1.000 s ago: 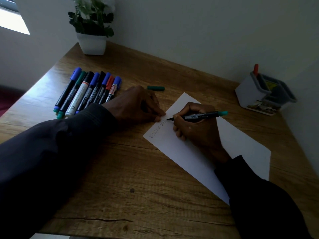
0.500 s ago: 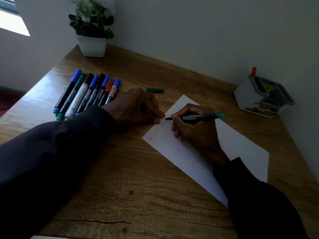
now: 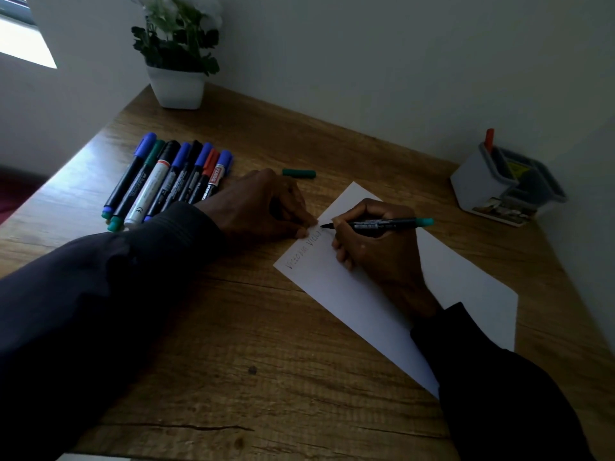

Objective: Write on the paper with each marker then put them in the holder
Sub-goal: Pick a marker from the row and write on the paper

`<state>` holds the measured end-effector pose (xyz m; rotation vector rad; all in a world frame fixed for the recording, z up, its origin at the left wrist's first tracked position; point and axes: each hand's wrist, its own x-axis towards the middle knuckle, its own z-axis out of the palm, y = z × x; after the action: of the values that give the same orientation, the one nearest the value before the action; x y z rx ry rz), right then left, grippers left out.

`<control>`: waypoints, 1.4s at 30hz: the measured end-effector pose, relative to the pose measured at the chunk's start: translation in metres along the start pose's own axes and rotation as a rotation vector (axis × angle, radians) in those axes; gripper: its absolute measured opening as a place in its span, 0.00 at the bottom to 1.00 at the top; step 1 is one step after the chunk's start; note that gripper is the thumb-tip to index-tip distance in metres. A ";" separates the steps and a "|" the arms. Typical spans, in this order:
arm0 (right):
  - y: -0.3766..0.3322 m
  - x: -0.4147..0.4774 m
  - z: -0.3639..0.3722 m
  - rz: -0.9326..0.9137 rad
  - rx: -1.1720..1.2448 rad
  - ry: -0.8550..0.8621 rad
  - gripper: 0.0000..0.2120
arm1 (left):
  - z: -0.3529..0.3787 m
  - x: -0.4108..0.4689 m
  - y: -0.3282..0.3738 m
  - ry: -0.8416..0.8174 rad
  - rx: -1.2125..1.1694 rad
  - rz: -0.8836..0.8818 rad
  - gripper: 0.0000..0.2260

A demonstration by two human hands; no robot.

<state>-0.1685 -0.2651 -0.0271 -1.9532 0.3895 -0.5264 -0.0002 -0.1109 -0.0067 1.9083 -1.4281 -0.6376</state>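
Note:
A white sheet of paper (image 3: 466,287) lies on the wooden desk, with a short line of handwriting near its left edge. My right hand (image 3: 376,251) grips an uncapped black marker with a teal end (image 3: 382,223), its tip touching the paper just past the writing. My left hand (image 3: 263,207) rests with curled fingers pressing the paper's left edge. The green cap (image 3: 299,173) lies on the desk behind my left hand. A row of several capped markers (image 3: 166,181) lies at the left. The grey holder (image 3: 499,184) stands at the far right with a red marker (image 3: 489,139) in it.
A potted plant in a white pot (image 3: 178,84) stands at the desk's back left corner. The wall runs along the back and right side of the desk (image 3: 233,344). A bright window (image 3: 20,44) is at the upper left.
The marker tip has moved slightly along the line of writing, which has grown by a stroke or two. My left hand stays on the paper's edge. The view has shifted a little.

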 end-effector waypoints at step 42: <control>-0.043 0.009 -0.037 0.153 0.519 0.150 0.12 | -0.007 0.030 0.017 0.483 0.174 -0.221 0.07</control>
<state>-0.1784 -0.2797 0.0276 -1.3791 0.4419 -0.6072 0.0023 -0.1413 0.0112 2.1870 -0.9990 -0.1273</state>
